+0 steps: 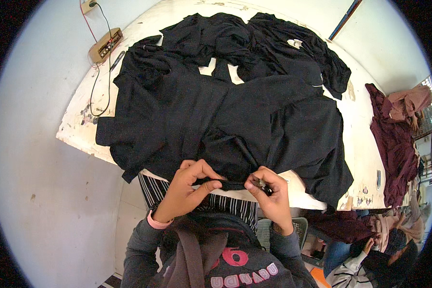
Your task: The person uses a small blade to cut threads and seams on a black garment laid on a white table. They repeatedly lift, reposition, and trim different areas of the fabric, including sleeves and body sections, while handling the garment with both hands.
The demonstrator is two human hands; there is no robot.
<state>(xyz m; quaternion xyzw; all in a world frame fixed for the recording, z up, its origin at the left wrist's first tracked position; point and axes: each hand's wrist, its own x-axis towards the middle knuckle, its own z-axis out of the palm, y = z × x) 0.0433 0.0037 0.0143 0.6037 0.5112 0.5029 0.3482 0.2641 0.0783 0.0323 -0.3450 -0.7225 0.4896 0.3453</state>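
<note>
A large black garment [216, 110] lies spread over the white table, its near edge raised between my hands. My left hand [189, 187] is closed, thumb and fingers pinching that edge. Just to the right, my right hand [272, 192] pinches the same strip of cloth. A small, dark, partly shiny object [261, 185] shows in the right fingers; it may be thread snips, but the fingers cover most of it. Between the two hands the edge is drawn into a narrow, roughly level strip.
More black cloth [297, 45] is heaped along the far side of the white table [362, 144]. A brown box with a cord [106, 45] sits at the far left. Maroon cloth [393, 144] hangs at the right edge. A grey basket [300, 228] and another person [355, 269] are at lower right.
</note>
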